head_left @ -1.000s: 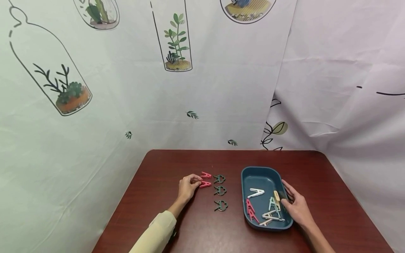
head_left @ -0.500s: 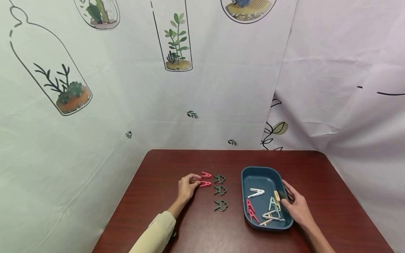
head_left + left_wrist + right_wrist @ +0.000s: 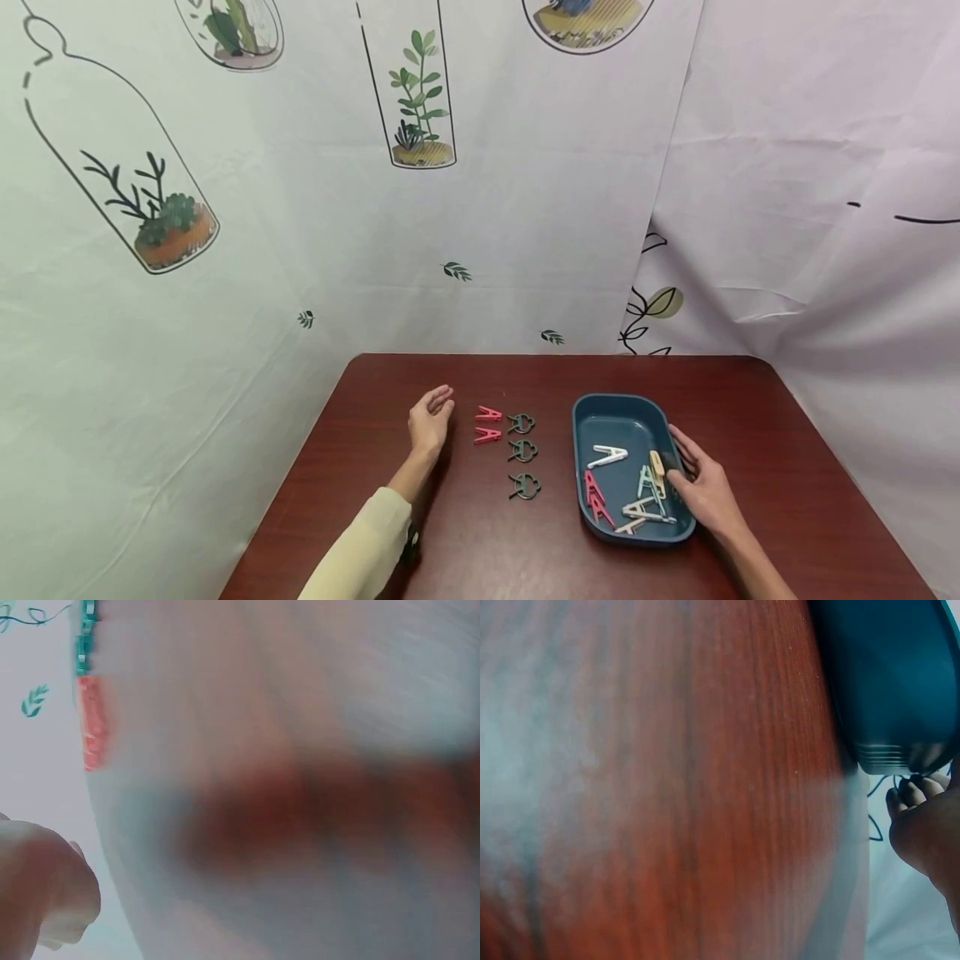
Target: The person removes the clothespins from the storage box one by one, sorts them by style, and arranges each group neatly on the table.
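Note:
My left hand (image 3: pixel 430 423) is to the left of two pink clothespins (image 3: pixel 487 435), its fingers relaxed and touching nothing. Those pins lie one behind the other, beside a column of three green clips (image 3: pixel 522 451). In the left wrist view the left hand (image 3: pixel 49 889) shows at the lower left, apart from a pink pin (image 3: pixel 93 724). My right hand (image 3: pixel 707 492) grips the right wall of a blue tray (image 3: pixel 583 433), thumb over the rim. Inside the tray lie a white clothespin (image 3: pixel 607 456), pink ones (image 3: pixel 595 500) and several pale ones. The right wrist view shows the tray's outer side (image 3: pixel 892 675).
The dark red-brown table (image 3: pixel 465 550) has rounded far corners. Behind it hangs a pale cloth (image 3: pixel 525 217) printed with plants and jars, which also runs down both sides.
My left hand has let go of the nearer pink clothespin and moved left and away from me. The right hand and the tray have stayed in place.

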Motion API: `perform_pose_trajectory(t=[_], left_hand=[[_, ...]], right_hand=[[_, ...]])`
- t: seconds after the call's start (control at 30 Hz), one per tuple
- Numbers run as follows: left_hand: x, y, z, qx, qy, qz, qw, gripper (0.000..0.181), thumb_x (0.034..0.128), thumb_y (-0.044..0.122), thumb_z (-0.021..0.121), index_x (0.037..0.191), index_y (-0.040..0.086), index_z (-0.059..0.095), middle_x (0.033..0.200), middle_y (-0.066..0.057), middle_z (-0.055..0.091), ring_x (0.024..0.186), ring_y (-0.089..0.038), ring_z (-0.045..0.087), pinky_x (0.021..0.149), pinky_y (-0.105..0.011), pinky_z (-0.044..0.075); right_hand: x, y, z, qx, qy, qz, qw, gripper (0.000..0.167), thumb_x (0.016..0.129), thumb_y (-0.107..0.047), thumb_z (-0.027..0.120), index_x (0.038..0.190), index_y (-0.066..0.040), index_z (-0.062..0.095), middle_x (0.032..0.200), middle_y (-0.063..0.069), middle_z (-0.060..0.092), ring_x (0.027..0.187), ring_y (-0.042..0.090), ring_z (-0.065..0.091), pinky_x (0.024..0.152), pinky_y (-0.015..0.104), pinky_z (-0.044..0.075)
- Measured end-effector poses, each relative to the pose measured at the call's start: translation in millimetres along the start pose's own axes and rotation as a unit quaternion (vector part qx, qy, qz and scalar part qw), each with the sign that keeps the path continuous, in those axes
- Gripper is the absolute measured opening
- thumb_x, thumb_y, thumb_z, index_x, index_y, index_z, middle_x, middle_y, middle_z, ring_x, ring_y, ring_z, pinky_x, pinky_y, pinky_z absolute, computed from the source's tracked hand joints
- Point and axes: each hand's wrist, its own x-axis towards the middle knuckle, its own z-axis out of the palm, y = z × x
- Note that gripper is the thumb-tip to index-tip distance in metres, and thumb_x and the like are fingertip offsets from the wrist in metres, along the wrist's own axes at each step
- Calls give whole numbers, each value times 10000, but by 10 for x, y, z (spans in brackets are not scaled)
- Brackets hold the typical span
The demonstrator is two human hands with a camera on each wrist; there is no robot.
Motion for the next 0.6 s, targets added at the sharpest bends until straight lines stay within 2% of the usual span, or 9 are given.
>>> perform_pose_trajectory(t=[0.2,0.37,0.6], left_hand=[[7,241,192,-633,-54,29,9980,448,1004,6,719,1438,-33,616,1427,-226,645,1366,-386,586,1114,-432,480],[-83,467,417,-1171,-334,-114,9925,593,1015,69,730,1544,-41,487,1565,-235,517,1478,-365,467,1192,-455,393],[-333,729,757,-1918,-878,-421,9766,706,1019,101,733,1604,-51,370,1642,-234,410,1543,-375,356,1224,-442,341]], right_hand=[[1,-6,3,-6,7,38,10000,694,936,121,621,1593,39,413,1561,308,475,1214,-220,420,919,6,373],[-1,-7,1,-10,1,76,10000,694,942,116,622,1598,29,412,1563,305,475,1212,-221,415,920,5,370],[0,-9,-1,-11,-20,123,9999,695,947,114,616,1603,25,404,1570,303,468,1210,-217,415,915,9,380]])
